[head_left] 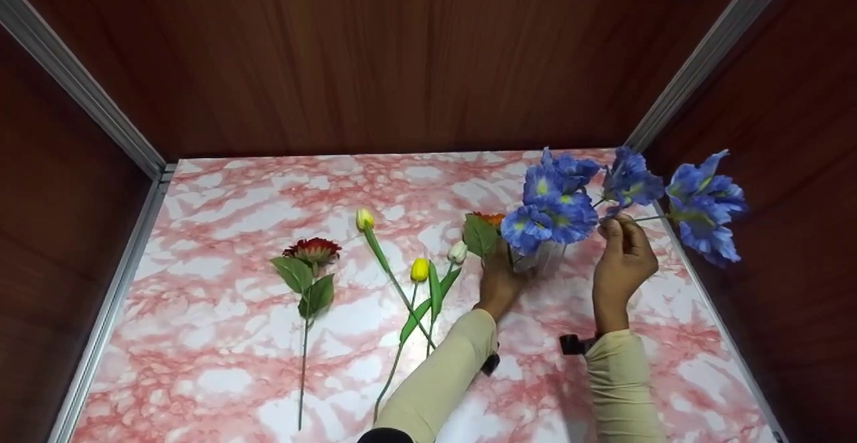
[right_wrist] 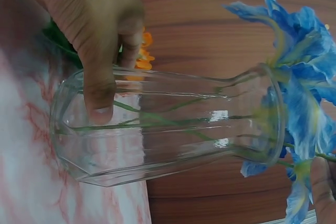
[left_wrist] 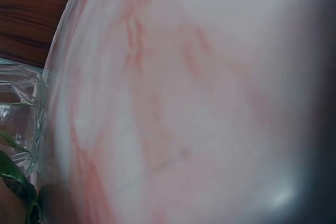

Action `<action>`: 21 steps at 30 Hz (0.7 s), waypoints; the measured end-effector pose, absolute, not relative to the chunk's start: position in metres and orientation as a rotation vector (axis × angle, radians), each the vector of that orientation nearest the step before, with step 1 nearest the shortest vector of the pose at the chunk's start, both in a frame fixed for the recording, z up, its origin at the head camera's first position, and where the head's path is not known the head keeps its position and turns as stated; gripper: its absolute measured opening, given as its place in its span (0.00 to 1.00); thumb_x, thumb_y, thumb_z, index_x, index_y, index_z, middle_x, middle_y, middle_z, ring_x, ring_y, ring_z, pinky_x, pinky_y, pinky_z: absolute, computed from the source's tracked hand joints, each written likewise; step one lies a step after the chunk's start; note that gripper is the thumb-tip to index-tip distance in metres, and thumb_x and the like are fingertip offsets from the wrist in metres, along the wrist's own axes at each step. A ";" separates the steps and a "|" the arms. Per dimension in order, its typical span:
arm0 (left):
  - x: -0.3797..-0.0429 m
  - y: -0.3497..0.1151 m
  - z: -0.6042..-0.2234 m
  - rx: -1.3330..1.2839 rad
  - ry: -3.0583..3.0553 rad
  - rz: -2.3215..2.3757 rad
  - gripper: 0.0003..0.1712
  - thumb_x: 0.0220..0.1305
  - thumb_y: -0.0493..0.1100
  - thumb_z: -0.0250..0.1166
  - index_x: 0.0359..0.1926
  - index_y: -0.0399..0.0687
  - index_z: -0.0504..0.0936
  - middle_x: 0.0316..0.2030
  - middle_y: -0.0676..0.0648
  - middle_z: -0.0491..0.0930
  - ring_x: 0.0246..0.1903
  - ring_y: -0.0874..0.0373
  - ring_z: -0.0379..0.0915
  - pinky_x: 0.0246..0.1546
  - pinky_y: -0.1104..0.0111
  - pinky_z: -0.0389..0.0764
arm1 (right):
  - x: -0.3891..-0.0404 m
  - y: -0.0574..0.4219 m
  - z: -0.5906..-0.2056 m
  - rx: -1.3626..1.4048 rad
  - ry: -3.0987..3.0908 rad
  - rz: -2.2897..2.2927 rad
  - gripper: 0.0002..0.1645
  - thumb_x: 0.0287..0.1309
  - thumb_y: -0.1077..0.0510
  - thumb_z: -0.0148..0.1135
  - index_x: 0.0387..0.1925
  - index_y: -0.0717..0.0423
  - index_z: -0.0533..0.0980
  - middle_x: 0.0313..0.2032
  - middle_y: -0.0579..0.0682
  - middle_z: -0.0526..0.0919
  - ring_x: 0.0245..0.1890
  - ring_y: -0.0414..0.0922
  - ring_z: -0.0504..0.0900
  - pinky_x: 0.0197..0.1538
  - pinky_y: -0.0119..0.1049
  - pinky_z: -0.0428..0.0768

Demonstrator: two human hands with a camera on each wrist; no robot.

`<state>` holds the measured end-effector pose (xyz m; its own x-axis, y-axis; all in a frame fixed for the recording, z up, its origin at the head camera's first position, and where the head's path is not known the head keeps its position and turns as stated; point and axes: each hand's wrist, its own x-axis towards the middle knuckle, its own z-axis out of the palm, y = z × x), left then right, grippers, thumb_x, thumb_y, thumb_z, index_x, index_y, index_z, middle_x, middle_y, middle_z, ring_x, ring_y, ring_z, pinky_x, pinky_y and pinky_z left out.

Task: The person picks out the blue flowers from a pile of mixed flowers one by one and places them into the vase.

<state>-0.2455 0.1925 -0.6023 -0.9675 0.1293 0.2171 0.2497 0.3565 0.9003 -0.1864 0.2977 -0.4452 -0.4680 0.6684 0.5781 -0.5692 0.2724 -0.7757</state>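
My left hand (head_left: 503,285) grips a clear glass vase (right_wrist: 173,153) low down, thumb across its faceted side in the right wrist view. Green stems run down inside the vase, and blue iris-like blossoms (head_left: 550,205) crowd over its mouth. To the right of it, my right hand (head_left: 622,266) pinches a thin blue flower stem between thumb and fingertips. More blue blossoms (head_left: 704,209) spread beyond that hand. An orange flower (right_wrist: 144,51) with a green leaf (head_left: 480,235) shows behind my left hand.
A dark red flower (head_left: 313,251) with a long stem lies at the left on the pink-and-white marbled table (head_left: 221,336). Between it and my left arm lie a pale yellow tulip (head_left: 364,219), a yellow tulip (head_left: 419,270) and a white tulip (head_left: 457,251). Brown wood-grain walls (head_left: 402,55) enclose the table.
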 end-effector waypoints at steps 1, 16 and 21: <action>-0.246 0.193 -0.603 -0.354 -2.491 -1.690 0.46 0.45 0.45 0.74 0.66 0.45 0.65 0.56 0.45 0.76 0.56 0.57 0.71 0.57 0.67 0.71 | -0.186 0.297 -0.446 -0.102 -1.481 1.436 0.08 0.58 0.75 0.58 0.36 0.82 0.77 0.33 0.67 0.82 0.33 0.49 0.83 0.43 0.35 0.81; -0.243 0.193 -0.610 -0.435 -2.421 -1.579 0.48 0.42 0.47 0.75 0.64 0.41 0.64 0.53 0.43 0.74 0.56 0.52 0.70 0.59 0.67 0.68 | -0.191 0.297 -0.458 -0.194 -1.637 1.369 0.09 0.57 0.71 0.61 0.38 0.77 0.80 0.33 0.68 0.82 0.30 0.44 0.82 0.39 0.30 0.79; -0.243 0.193 -0.611 -0.447 -2.429 -1.577 0.50 0.43 0.49 0.75 0.66 0.40 0.63 0.56 0.42 0.73 0.58 0.52 0.68 0.61 0.67 0.66 | -0.198 0.302 -0.470 -0.143 -1.676 1.247 0.08 0.56 0.73 0.62 0.37 0.76 0.80 0.32 0.71 0.82 0.30 0.42 0.81 0.37 0.27 0.76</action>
